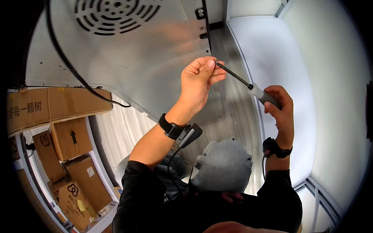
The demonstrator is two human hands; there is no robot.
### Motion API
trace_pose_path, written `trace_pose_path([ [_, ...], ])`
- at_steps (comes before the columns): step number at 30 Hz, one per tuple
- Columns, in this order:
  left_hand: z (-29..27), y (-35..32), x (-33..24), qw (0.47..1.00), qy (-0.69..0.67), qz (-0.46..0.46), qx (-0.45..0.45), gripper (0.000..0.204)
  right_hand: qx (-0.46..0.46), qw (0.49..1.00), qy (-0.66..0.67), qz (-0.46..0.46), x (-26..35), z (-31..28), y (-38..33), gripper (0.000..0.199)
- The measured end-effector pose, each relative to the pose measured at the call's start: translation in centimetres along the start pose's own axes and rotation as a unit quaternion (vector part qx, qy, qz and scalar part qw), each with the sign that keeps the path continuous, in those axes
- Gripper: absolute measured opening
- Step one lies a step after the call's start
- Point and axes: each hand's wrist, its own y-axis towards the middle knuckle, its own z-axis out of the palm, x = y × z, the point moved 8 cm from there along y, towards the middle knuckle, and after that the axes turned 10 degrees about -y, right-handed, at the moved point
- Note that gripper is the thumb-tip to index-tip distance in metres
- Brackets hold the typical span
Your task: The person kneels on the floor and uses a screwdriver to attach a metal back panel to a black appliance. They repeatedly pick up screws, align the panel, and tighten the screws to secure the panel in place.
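My right hand [280, 110] grips the grey handle of a screwdriver [252, 89] whose thin black shaft slants up and to the left. My left hand [200, 81] pinches the shaft's tip between thumb and fingers; whether a screw sits there is too small to tell. Both hands hover just off the right edge of a large silver metal back panel [128, 54] of an appliance, with a round vent grille [116, 13] near the top. Each wrist wears a black band.
A black cable [70, 62] hangs across the panel. Several cardboard boxes [58, 132] are stacked at the left. A white wall [283, 70] and wood-look floor [233, 108] lie to the right. My grey-trousered knee [223, 165] is below my hands.
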Motion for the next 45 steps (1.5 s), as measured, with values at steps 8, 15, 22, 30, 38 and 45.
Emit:
trace_pose_path([
  [8, 6.7, -0.7, -4.0, 0.995, -0.061, 0.013, 0.081, 0.017, -0.097, 0.992, -0.072, -0.041, 9.9, -2.1, -4.6, 0.037],
  [15, 10.6, -1.8, -4.4, 0.98, -0.146, -0.046, 0.125, 0.018, -0.201, 0.961, -0.163, -0.103, 19.3, -3.5, -8.9, 0.031],
  [22, 11.3, -1.6, -5.3, 0.979, -0.155, -0.048, 0.122, 0.019, -0.326, 0.922, -0.145, -0.151, 18.5, -0.6, -11.6, 0.035],
  [30, 10.4, -0.4, -5.8, 0.989, -0.118, -0.006, 0.094, 0.021, -0.37, 0.86, -0.231, -0.265, 17.9, 2.7, -11.6, 0.033],
  [38, 11.0, 0.1, -5.6, 0.984, -0.143, -0.004, 0.102, 0.02, -0.394, 0.836, -0.248, -0.289, 17.3, 4.2, -11.8, 0.033],
  [45, 11.2, 0.2, -5.4, 0.978, -0.167, -0.02, 0.125, 0.017, -0.4, 0.834, -0.259, -0.279, 17.1, 4.9, -11.6, 0.034],
])
